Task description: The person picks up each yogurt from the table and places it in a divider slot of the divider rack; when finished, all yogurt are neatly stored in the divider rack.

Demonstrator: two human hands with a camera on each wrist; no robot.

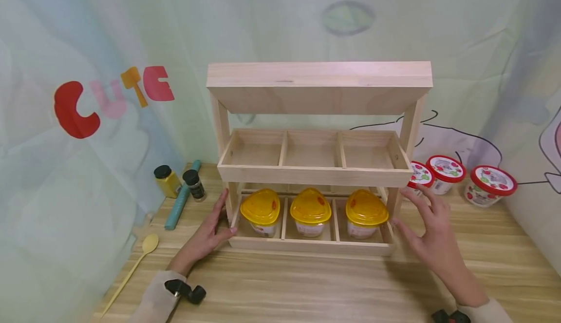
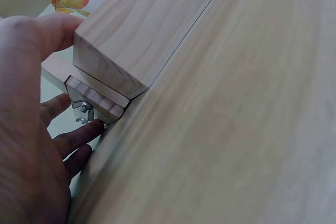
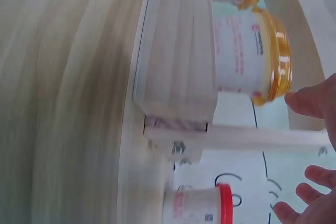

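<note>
Two-tier wooden rack (image 1: 314,174) upright on the wood-grain table (image 1: 315,284), between the two hands. Left hand (image 1: 206,237) at its left end — thumb against the front corner of the lower tray (image 1: 311,248), fingers loosely spread at the side, no closed grasp. Right hand (image 1: 438,237) by the right end, thumb and fingers wide apart, nothing held; cannot tell whether a fingertip touches wood. Three yellow-lidded cups (image 1: 310,211) in the lower tray, one per compartment. Red-lidded tubs (image 1: 490,185) at right — yellow spoon (image 1: 133,272) far left.
</note>
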